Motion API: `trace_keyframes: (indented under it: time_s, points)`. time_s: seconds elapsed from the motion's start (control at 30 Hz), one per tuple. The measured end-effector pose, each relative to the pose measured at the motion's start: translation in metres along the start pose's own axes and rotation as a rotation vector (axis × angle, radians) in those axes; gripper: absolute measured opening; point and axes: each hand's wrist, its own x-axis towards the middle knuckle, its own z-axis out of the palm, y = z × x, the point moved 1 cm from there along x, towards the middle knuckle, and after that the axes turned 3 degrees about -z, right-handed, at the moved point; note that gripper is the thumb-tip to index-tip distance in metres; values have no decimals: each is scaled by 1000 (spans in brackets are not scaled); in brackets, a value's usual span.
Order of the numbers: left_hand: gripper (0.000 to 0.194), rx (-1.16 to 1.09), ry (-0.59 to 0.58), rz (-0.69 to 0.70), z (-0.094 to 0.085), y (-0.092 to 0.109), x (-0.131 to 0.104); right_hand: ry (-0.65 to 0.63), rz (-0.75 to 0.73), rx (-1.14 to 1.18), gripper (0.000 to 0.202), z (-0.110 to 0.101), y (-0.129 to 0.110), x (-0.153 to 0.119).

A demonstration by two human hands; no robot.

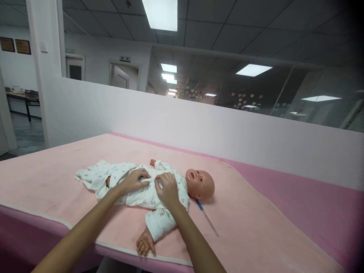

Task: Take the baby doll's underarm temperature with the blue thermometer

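Note:
A baby doll (199,184) lies on its back on a pink blanket (57,182), head to the right, dressed in a white printed romper (142,197). My left hand (135,180) pinches the romper's front at the doll's belly. Right beside it, my right hand (167,189) grips the romper's front at the chest, fingers curled on the fabric. The doll's near arm (150,231) sticks out toward the bed's front edge. The romper's legs (96,176) lie loose to the left.
A thin thermometer-like stick with a blue tip (207,217) lies on the blanket just right of the doll. A darker pink mattress (298,201) extends right. A white partition wall (199,125) runs behind the bed, with an office room beyond it.

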Motion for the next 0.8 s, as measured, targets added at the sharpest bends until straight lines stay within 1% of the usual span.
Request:
trace_keyframes:
  time_s: [0.13, 0.27, 0.47, 0.67, 0.8]
  points:
    - [20, -63, -18, -35, -2, 2, 0, 10, 0, -9, 9, 1, 0, 0]
    - [20, -148, -40, -63, -3, 0, 1, 11, 4, -24, 8, 1, 1, 0]
    - [21, -209, -56, -64, -2, -5, 2, 5, 15, -44, 8, 2, 0, 0]
    - [20, -215, -121, -51, -3, 2, 1, 9, 52, -81, 8, 3, 0, 0]
    - [20, -245, -103, -34, -3, 3, 0, 9, 67, -101, 8, 3, 1, -1]
